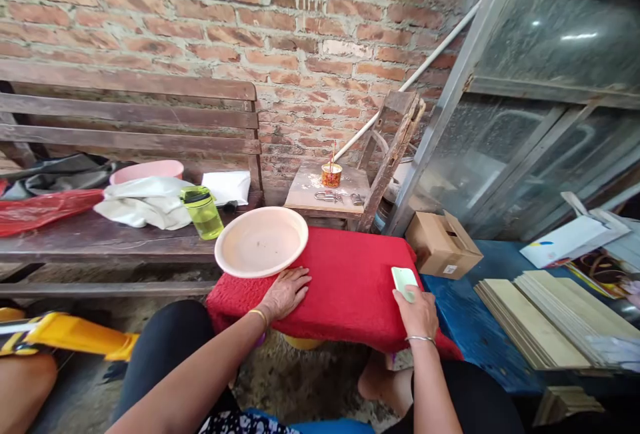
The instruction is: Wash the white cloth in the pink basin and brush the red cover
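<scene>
Currently the left hand (286, 292) lies flat on the red cloth (345, 281) beside the plate (261, 241), the right hand (417, 311) grips a pale green block (404, 281); tugging the cloth could tip the overhanging plate.

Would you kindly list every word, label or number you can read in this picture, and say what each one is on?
No text here can be read.
Cardboard box: a small white sticker, too small to read.
White packet: blue and yellow marks, blurred.
Printed sheet beside it: blurred.
Green bottle, pale dish, small orange cup: no legible lettering.
</scene>
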Demonstrator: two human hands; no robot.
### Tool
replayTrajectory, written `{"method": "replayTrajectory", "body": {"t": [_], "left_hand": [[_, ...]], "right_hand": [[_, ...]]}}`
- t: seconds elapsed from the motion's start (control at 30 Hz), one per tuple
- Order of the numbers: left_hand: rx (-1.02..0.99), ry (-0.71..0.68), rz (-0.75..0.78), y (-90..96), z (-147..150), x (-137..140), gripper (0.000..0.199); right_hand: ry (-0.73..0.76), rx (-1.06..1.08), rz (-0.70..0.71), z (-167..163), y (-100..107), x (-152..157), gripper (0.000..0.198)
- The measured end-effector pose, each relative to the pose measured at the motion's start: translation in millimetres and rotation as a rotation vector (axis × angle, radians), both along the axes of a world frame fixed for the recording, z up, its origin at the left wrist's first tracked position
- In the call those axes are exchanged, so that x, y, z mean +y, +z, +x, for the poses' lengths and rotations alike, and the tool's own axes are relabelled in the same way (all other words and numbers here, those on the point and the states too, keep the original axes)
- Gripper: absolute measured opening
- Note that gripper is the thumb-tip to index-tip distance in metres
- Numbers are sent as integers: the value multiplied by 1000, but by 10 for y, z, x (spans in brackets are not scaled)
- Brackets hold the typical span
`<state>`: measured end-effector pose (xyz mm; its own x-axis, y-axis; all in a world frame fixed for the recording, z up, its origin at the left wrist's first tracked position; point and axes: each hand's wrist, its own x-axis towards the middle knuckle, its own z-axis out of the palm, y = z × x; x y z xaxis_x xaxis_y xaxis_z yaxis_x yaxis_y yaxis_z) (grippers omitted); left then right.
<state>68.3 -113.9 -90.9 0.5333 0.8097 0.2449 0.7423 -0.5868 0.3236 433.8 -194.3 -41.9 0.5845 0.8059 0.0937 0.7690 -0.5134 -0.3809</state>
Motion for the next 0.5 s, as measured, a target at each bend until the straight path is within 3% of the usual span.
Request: {"method": "replayTrajectory", "body": {"t": [0.17,0.27,0.37,0.5], "left_hand": [[14,2,1,30,5,-14,36],[21,-1,3,38,6,-18,36],[8,2,-3,26,3,-14,35],[1,2,-8,19,6,-15,36]], "right_hand": [[473,131,95,-869,-132,52,29],[635,144,105,-1221,-187,85,27],[584,107,84,-1087,-185,111,27],[288,1,1,-373,-141,65,33]]}}
